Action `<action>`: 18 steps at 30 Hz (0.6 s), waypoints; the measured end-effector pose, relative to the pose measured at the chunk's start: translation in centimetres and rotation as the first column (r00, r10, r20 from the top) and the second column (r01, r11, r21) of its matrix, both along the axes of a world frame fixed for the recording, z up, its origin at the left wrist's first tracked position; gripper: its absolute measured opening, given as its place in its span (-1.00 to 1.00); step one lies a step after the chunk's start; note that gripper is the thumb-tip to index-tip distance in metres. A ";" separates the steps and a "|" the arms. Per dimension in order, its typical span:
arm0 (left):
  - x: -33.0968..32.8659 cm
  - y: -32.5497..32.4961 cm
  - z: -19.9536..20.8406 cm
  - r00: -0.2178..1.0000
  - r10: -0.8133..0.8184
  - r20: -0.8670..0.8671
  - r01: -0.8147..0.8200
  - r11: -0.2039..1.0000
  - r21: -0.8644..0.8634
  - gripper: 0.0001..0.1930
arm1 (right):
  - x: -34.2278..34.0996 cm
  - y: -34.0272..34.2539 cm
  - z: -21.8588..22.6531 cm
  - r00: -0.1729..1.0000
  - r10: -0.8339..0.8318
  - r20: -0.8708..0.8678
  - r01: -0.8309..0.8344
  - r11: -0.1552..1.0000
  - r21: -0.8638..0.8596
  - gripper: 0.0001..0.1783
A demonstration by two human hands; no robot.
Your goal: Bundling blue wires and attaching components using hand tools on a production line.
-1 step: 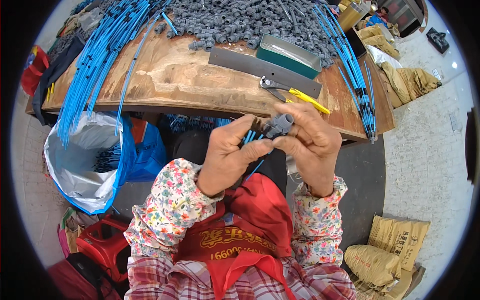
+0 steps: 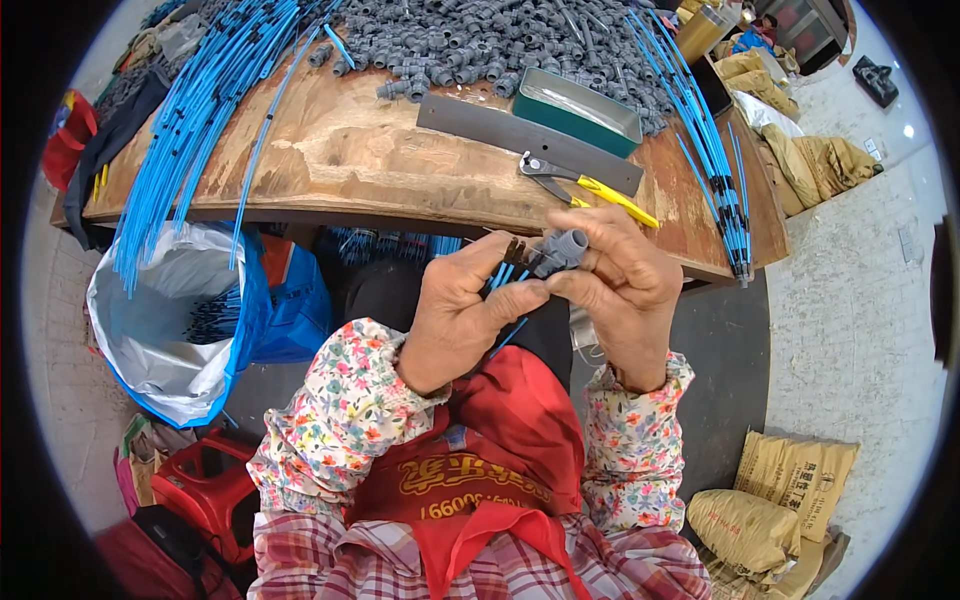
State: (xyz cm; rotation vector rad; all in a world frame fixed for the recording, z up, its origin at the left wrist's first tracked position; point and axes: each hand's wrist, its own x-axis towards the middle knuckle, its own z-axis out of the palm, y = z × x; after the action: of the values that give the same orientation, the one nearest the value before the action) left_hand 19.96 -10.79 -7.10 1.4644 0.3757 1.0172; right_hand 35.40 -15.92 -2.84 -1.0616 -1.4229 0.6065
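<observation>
My left hand [image 2: 455,315] is closed, thumb against fingers, around several thin blue rods [image 2: 503,275] with black bands near their ends. Pinched in my right hand [image 2: 625,290] is a grey plastic pipe fitting [image 2: 560,252], its round open end facing up and to the right. The rods meet the fitting's left side, and both thumbs nearly touch below it. Whether the rod ends go into the fitting is hidden by my fingers. Just beyond my right hand, yellow-handled pliers [image 2: 610,195] lie on the wooden table [image 2: 330,160].
Grey fittings [image 2: 470,45] are heaped at the back of the table. Before them lie a flat grey bar [image 2: 530,145] and a green tray [image 2: 575,130]. Blue rod bundles [image 2: 195,120] overhang the front edge. A silver-lined blue bag [image 2: 160,330] and red stool [image 2: 205,480] stand left.
My left hand has shifted very slightly to the right, and the black bands on the rods show more clearly. My right hand and the fitting look almost still.
</observation>
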 end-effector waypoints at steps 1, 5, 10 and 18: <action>0.2 -0.3 0.0 1.000 0.000 0.003 0.000 1.000 -0.001 -0.70 | 0.3 0.1 -0.4 0.999 0.022 -0.039 -0.023 1.000 -0.016 -0.63; 0.8 -1.5 0.1 0.994 0.007 0.111 0.031 0.943 -0.332 -0.71 | 1.0 0.2 -0.8 0.992 0.056 -0.115 -0.060 0.998 -0.026 -0.64; 1.4 -0.8 -2.1 0.961 0.222 0.164 -0.249 0.953 0.173 -0.70 | 1.6 0.2 -0.9 0.994 0.048 -0.098 -0.051 0.998 -0.026 -0.64; 1.2 0.4 -2.7 0.946 0.322 0.016 -0.288 0.823 0.489 -0.74 | 1.6 0.4 -1.5 0.992 0.027 -0.121 -0.031 0.999 -0.035 -0.64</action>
State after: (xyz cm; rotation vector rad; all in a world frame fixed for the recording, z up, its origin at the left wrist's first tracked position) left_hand 21.13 -10.36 -9.81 1.9386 0.4336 1.3945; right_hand 36.98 -15.51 -4.36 -1.0173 -1.3287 0.7082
